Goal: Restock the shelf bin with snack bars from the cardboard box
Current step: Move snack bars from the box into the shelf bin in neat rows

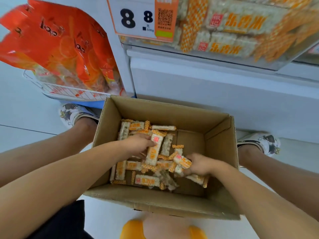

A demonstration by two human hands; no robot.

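Head view: near, both hands reach into the box on the floor. The right hand grips a bar; the left hand holds another bar over the loose bars. Far right, the bin holds more.

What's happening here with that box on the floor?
A person is crouched over an open cardboard box on the shop floor, gathering wrapped snack bars. The left hand grips one bar, and the right hand holds another bar; both hands are down inside the box. Many loose bars lie on the box's bottom. Above, the shelf bin already holds the same orange-and-white bars, behind a price tag.
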